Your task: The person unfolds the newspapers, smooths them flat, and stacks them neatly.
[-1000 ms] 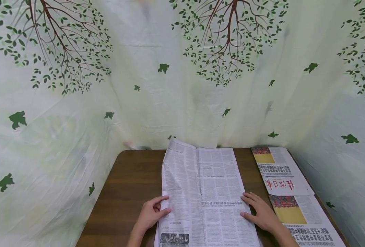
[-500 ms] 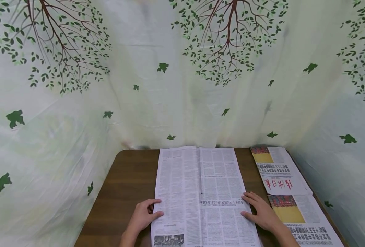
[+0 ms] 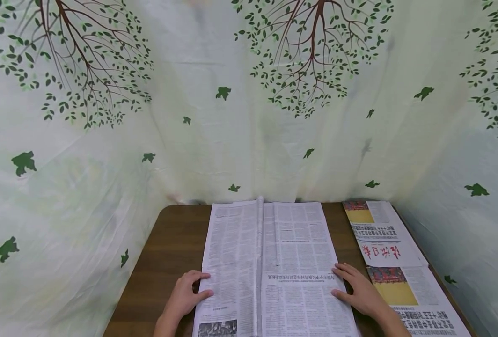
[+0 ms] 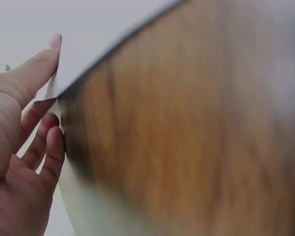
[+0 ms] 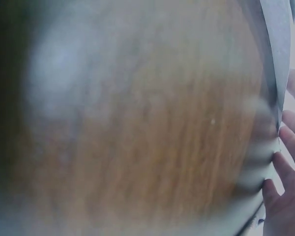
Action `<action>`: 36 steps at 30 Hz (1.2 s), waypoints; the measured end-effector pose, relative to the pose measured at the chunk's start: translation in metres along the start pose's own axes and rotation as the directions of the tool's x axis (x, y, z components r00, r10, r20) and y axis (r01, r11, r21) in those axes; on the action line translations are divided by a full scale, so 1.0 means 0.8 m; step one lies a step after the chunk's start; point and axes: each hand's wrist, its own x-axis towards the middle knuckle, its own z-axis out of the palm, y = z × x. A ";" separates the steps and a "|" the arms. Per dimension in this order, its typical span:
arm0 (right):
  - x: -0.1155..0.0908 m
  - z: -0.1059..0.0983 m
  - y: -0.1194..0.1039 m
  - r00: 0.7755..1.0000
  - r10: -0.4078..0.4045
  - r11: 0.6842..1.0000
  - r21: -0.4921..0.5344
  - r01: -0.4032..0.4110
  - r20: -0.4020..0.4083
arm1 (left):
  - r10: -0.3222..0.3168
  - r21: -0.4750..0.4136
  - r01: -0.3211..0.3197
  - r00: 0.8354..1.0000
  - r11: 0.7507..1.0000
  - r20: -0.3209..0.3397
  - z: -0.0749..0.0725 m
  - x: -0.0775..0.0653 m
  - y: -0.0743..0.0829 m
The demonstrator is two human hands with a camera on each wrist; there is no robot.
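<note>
- Left hand point(image 3: 183, 295): grip pinches the open newspaper point(image 3: 274, 267) at nine o'clock.
- Right hand point(image 3: 361, 292): loose, unclenched grip touches its three-o'clock edge (two printed papers point(image 3: 379, 234) lie beyond).

A brown wooden table point(image 3: 169, 252) bears an open newspaper point(image 3: 301, 257) and two more newspapers point(image 3: 385, 234).

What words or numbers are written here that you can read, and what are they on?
Nothing I can quote for sure.
Far newspaper on the right: red characters and black headlines, upside down and too unclear.
Near newspaper on the right: black headline, upside down, too blurred.
Open newspaper between the hands: one bold headline and tiny columns, too small.
Wrist views: no readable text.
</note>
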 end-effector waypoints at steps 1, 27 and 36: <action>0.000 -0.001 0.000 1.000 0.001 1.000 -0.001 -0.001 0.001 | 0.012 0.020 -0.012 1.000 1.000 -0.010 0.000 0.000 -0.002; -0.005 -0.006 0.001 0.998 0.048 0.997 -0.051 -0.050 -0.028 | -0.003 0.150 -0.012 0.995 0.989 0.100 -0.047 -0.016 -0.043; -0.010 -0.009 0.009 0.999 0.022 0.998 -0.058 -0.024 -0.030 | 0.026 0.220 -0.056 0.990 0.974 0.135 -0.065 -0.019 -0.063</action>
